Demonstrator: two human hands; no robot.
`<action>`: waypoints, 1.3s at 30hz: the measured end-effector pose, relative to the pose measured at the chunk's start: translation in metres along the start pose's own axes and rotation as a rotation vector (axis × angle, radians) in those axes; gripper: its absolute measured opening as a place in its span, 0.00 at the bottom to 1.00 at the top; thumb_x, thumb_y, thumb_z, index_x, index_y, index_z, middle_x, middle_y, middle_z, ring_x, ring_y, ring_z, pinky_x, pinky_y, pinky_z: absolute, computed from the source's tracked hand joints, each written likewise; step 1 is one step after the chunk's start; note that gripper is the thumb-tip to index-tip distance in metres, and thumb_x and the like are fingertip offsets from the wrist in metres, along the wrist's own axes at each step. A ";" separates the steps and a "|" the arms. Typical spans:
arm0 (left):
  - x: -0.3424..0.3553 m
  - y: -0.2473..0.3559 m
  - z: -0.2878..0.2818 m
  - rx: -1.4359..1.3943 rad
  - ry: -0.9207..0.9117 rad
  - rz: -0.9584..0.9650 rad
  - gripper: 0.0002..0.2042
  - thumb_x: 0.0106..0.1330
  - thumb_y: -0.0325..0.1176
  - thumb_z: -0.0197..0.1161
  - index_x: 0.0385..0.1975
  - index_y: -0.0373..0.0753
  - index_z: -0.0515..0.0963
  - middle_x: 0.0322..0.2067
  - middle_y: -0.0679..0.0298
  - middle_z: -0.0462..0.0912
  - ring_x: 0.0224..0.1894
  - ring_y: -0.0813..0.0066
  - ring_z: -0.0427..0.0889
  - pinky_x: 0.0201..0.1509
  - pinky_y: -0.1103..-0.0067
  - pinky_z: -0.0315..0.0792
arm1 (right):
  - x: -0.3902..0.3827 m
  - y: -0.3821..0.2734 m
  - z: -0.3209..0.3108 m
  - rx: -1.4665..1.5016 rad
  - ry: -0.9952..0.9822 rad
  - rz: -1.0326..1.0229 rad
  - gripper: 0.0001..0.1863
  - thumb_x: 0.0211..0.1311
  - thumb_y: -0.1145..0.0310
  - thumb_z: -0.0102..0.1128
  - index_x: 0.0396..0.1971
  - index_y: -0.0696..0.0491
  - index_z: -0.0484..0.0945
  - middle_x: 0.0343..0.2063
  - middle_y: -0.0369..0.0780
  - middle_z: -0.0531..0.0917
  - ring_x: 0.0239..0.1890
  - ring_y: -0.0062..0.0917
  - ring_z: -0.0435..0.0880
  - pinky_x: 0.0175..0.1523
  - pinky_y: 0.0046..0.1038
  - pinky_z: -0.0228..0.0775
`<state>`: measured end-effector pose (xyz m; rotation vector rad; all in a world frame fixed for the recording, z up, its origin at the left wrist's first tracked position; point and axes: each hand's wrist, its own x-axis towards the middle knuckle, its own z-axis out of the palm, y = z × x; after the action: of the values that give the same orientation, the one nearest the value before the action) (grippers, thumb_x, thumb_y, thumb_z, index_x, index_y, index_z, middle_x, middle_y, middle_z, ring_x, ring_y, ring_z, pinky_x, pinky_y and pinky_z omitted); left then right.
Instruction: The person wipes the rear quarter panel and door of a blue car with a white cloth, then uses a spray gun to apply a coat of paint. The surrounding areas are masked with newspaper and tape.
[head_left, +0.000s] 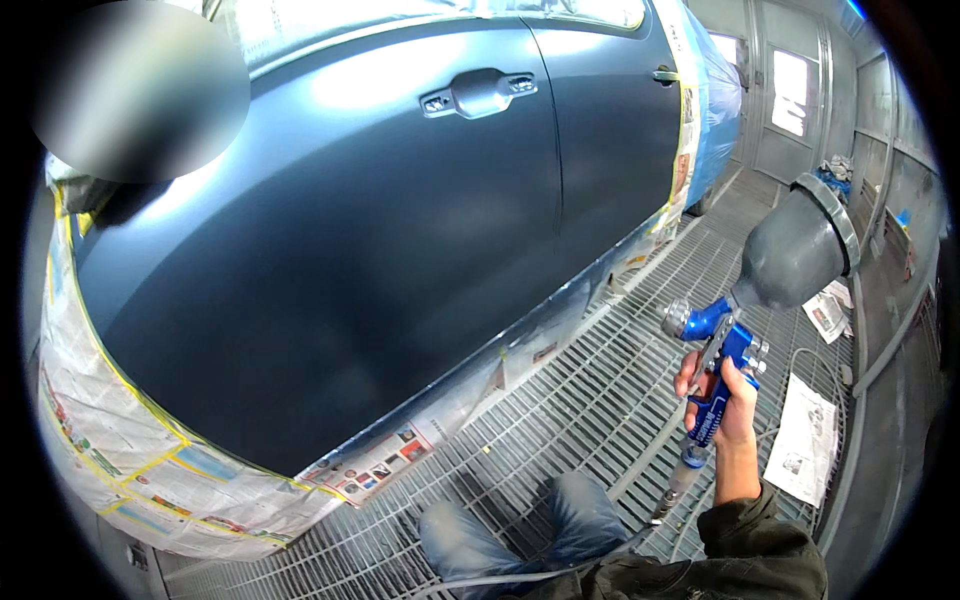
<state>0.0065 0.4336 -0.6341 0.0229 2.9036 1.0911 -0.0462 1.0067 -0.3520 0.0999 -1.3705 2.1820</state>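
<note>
My right hand (740, 408) is wrapped round the grip of a blue paint spray gun (738, 343), its fingers by the trigger. A grey paint cup (795, 250) sits on top of the gun, tilted to the right. The silver nozzle points left toward a dark blue-grey car door (340, 260), apart from it. Below the grip, an air fitting (680, 485) hangs from the gun. On the door is a handle recess (480, 95) without a lever. A second dark door panel (615, 130) adjoins it. My left hand is out of view.
Newspaper masking (110, 430) with yellow tape edges the car; blue-tinted plastic sheeting (715, 100) covers its far end. Beneath me is a metal grate floor (480, 460). A hose (480, 578) crosses near my legs. Loose newspaper (803, 440) lies by the right wall (915, 250).
</note>
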 end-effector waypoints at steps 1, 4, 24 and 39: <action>0.012 0.029 -0.014 -0.027 -0.048 -0.056 0.12 0.64 0.36 0.62 0.40 0.35 0.80 0.31 0.48 0.81 0.29 0.54 0.79 0.34 0.67 0.73 | -0.001 0.001 -0.001 -0.003 -0.025 0.009 0.28 0.65 0.49 0.53 0.42 0.66 0.71 0.33 0.48 0.77 0.32 0.29 0.82 0.18 0.22 0.79; 0.021 0.081 -0.034 0.220 -0.031 0.115 0.15 0.64 0.40 0.60 0.43 0.37 0.79 0.29 0.47 0.82 0.30 0.45 0.80 0.34 0.61 0.73 | -0.007 0.013 -0.014 -0.041 -0.016 0.057 0.25 0.63 0.49 0.56 0.37 0.62 0.71 0.31 0.49 0.77 0.32 0.31 0.82 0.18 0.24 0.78; -0.007 0.126 -0.027 0.151 0.066 -0.076 0.16 0.63 0.39 0.60 0.49 0.43 0.78 0.33 0.47 0.82 0.32 0.41 0.79 0.37 0.58 0.73 | -0.016 0.072 0.001 -0.272 0.089 0.109 0.19 0.63 0.58 0.59 0.44 0.58 0.73 0.34 0.42 0.79 0.33 0.26 0.81 0.19 0.24 0.73; -0.009 0.135 -0.040 0.070 0.430 -0.063 0.10 0.59 0.35 0.68 0.37 0.39 0.83 0.25 0.59 0.82 0.24 0.61 0.81 0.27 0.72 0.73 | -0.005 0.168 0.045 -0.252 -0.100 0.113 0.16 0.65 0.60 0.57 0.44 0.57 0.75 0.36 0.40 0.81 0.36 0.24 0.81 0.21 0.23 0.74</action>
<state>0.0142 0.5087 -0.5154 -0.3406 3.2860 1.1010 -0.1343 0.9121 -0.4681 0.0383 -1.7341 2.0975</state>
